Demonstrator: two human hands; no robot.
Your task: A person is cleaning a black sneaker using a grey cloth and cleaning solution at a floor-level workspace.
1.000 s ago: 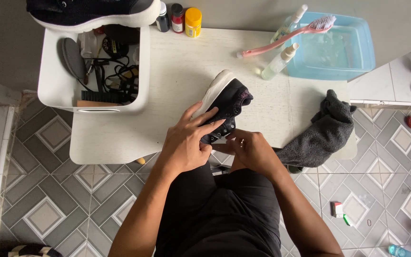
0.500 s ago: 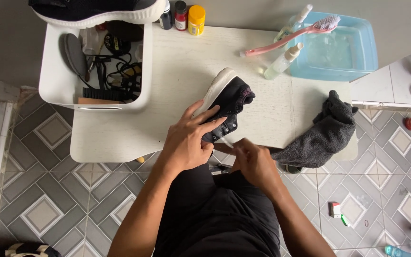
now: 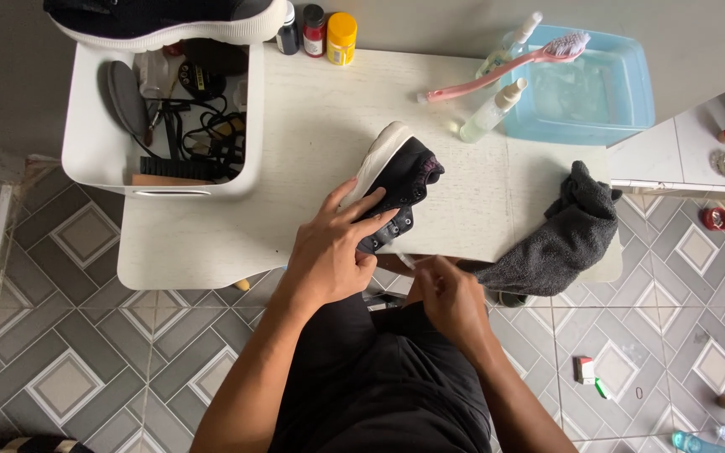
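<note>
Pulling lace end: right hand (image 3: 451,295) has drawn back toward the lap, pinching a thin white shoelace (image 3: 402,257); left hand (image 3: 329,252) stays clamped on the black sneaker (image 3: 400,180), unlacing underway.

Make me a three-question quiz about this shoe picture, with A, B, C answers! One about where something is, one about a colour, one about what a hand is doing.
1. Where does the grey cloth lie?
A. in the white bin
B. at the table's right edge, hanging over
C. on the floor

2. What colour is the toothbrush across the blue basin?
A. pink
B. green
C. black

3. What is the left hand doing?
A. resting on a knee
B. holding a bottle
C. pressing on the black shoe

Answers: B, the cloth drapes over the edge of the table; A, its handle is pink; C, the fingers lie across the shoe.
</note>
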